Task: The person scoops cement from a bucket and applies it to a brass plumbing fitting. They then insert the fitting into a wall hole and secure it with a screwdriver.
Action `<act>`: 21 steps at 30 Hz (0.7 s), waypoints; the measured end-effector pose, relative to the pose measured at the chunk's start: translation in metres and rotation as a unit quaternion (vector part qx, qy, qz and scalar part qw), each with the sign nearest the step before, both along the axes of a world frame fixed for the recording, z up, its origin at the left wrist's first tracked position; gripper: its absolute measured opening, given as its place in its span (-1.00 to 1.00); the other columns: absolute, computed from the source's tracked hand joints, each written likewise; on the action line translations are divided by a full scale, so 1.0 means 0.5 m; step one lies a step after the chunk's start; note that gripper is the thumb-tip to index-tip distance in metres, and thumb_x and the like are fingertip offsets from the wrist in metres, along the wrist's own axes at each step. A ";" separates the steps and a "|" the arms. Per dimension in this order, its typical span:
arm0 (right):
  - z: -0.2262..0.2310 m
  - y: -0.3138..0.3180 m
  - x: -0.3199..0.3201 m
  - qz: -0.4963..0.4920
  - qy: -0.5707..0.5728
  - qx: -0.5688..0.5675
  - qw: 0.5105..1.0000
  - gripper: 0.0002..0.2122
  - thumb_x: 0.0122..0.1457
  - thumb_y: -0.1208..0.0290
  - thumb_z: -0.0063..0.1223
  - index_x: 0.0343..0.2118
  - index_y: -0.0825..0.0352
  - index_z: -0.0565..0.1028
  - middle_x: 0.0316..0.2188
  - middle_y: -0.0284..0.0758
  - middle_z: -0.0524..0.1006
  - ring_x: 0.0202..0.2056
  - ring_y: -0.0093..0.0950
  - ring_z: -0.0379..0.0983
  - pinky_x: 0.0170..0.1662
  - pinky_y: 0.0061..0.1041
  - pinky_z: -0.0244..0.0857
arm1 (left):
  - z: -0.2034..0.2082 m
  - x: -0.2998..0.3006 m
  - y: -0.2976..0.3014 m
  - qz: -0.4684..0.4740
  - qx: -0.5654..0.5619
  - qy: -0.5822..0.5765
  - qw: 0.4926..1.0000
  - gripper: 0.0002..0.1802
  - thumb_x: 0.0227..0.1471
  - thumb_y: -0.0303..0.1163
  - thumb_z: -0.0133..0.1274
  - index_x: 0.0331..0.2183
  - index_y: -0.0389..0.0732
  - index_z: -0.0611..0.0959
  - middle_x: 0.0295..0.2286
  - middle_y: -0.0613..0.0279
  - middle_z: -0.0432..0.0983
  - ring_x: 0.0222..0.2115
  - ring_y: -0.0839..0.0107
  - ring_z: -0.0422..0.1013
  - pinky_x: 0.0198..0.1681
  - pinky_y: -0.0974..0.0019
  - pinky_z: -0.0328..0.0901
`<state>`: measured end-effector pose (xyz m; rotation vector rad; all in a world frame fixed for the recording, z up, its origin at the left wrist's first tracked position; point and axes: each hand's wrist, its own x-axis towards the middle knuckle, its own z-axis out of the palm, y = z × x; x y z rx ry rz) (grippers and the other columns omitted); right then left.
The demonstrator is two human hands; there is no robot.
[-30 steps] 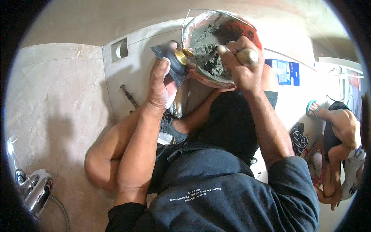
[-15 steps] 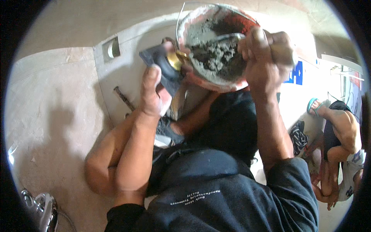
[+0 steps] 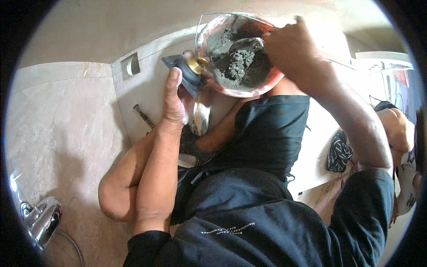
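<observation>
A square black floor drain (image 3: 191, 82) with a round brass fitting sits in my left hand (image 3: 173, 100). My left thumb presses on its near edge, and the fingers are mostly hidden behind it. Just to the right is a red bucket (image 3: 243, 94) smeared with grey, its thin wire handle standing up. Wet grey mortar (image 3: 240, 64) lies inside. My right hand (image 3: 291, 46) is closed at the bucket's right rim. It grips a trowel (image 3: 251, 42), whose mortar-coated blade reaches into the bucket. The drain is close to the bucket's left side.
Near the left wall lies a dark bar-like tool (image 3: 143, 116). Beyond it is a square recess (image 3: 130, 65). A chrome faucet (image 3: 44, 218) stands out at lower left. A striped black-and-white cloth (image 3: 339, 152) lies at right, near another person (image 3: 398, 129) crouching.
My right hand has turned over, with its forearm swung outward to the right. The trowel has shifted within the mortar. My left hand still holds the drain in nearly the same place.
</observation>
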<state>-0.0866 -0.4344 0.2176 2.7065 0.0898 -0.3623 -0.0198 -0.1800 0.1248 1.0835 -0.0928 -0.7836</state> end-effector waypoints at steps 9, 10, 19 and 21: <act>0.036 -0.025 -0.047 0.006 -0.047 0.058 0.997 -0.84 0.21 0.43 0.09 -0.38 0.29 0.70 -0.32 -0.17 0.70 -0.23 -0.30 0.71 -0.21 -0.31 0.60 | 0.012 -0.007 -0.006 0.015 -0.048 0.057 0.997 -0.23 0.11 0.26 0.10 0.10 -0.15 0.47 -0.06 0.06 0.55 -0.13 0.24 0.54 -0.03 0.07 0.47; 0.025 -0.036 -0.060 0.007 -0.077 0.078 0.994 -0.84 0.22 0.44 0.08 -0.38 0.29 0.70 -0.32 -0.16 0.70 -0.23 -0.30 0.71 -0.21 -0.32 0.60 | 0.018 -0.009 -0.002 0.012 -0.046 0.062 0.997 -0.21 0.09 0.27 0.12 0.11 -0.15 0.48 -0.06 0.07 0.55 -0.11 0.23 0.53 -0.02 0.06 0.47; 0.014 0.005 -0.092 -0.013 0.048 0.102 0.994 -0.85 0.18 0.44 0.13 -0.45 0.27 0.70 -0.39 -0.20 0.70 -0.26 -0.31 0.70 -0.21 -0.33 0.57 | 0.029 -0.035 0.050 0.053 -0.060 0.076 0.994 -0.07 0.10 0.30 0.12 0.20 -0.28 0.43 -0.07 0.02 0.56 -0.08 0.02 0.54 0.04 -0.19 0.43; 0.020 0.009 -0.093 -0.016 0.057 0.096 0.994 -0.86 0.17 0.43 0.15 -0.45 0.24 0.71 -0.39 -0.21 0.70 -0.28 -0.33 0.70 -0.23 -0.33 0.57 | 0.033 -0.045 0.054 0.052 -0.053 0.078 0.994 -0.06 0.10 0.31 0.11 0.21 -0.27 0.42 -0.06 0.01 0.55 -0.07 0.02 0.53 0.06 -0.19 0.42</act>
